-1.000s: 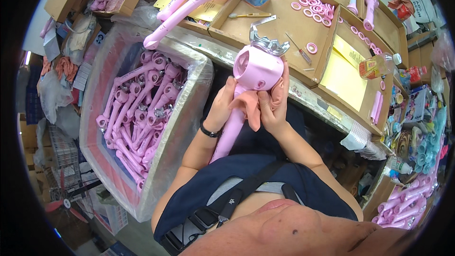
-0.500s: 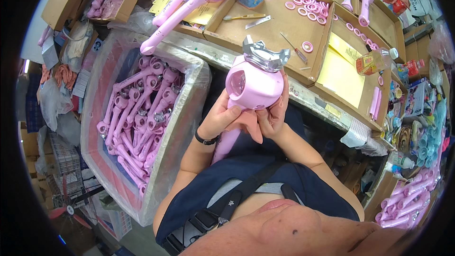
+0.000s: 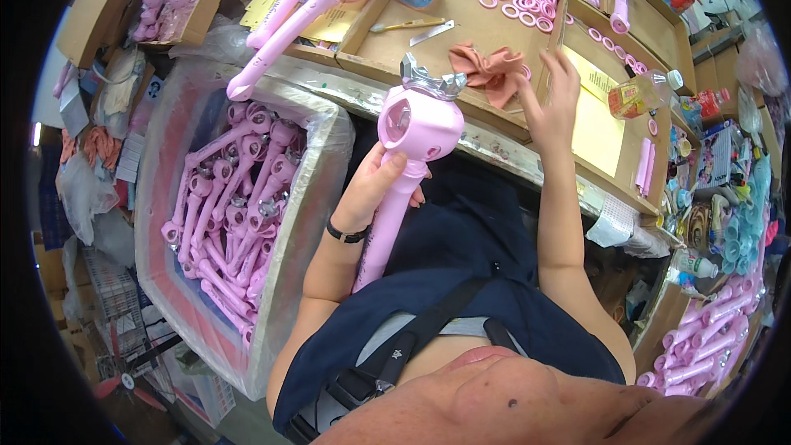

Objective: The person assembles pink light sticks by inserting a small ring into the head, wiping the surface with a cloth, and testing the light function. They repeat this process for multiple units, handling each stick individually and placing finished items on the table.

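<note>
Your left grip (image 3: 371, 189) now holds the crowned pink wand (image 3: 420, 119) alone, closed around its neck, before the desk's (image 3: 494, 151) near edge; a second ago both your hands are at it. The peach cloth (image 3: 490, 74) has left the wand and lies crumpled in the cardboard tray (image 3: 400, 48), towards that tray's right edge. Your right grip (image 3: 556, 103) has its fingers spread just beside the cloth; whether one touches it is hard to tell. The screwdriver seen in the tray earlier is out of sight. Most of your left fingers hide behind the wand, whose lower end disappears at your dark top (image 3: 461, 231).
</note>
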